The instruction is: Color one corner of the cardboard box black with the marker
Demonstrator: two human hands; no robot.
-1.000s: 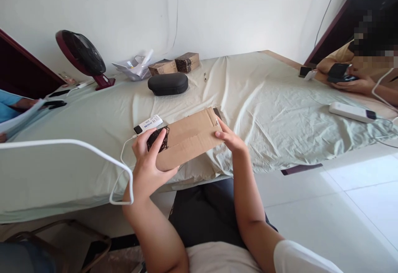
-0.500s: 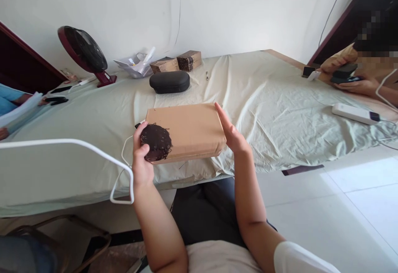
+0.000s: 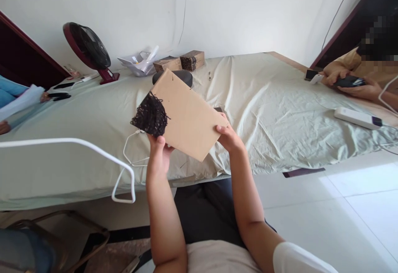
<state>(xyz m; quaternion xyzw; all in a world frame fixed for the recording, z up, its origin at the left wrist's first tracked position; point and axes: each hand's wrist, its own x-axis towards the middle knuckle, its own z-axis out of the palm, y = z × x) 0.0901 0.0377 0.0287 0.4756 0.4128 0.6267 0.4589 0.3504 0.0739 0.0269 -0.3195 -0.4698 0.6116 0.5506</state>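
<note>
Carton (image 3: 192,117) is hanging tilted above the worktop (image 3: 270,111); left hand (image 3: 159,157) is gripping its eight-o'clock side, right hand (image 3: 230,137) its four-o'clock corner (thumbs uppermost); uneven pressure would be risking a drop toward six o'clock.

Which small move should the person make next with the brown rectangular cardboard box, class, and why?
Probably rotate the brown rectangular cardboard box straight: it slants, right end lower in the view. The left hand holds it beside its black irregular patch and the right hand holds the opposite end, so both seem placed to steer it.
</note>
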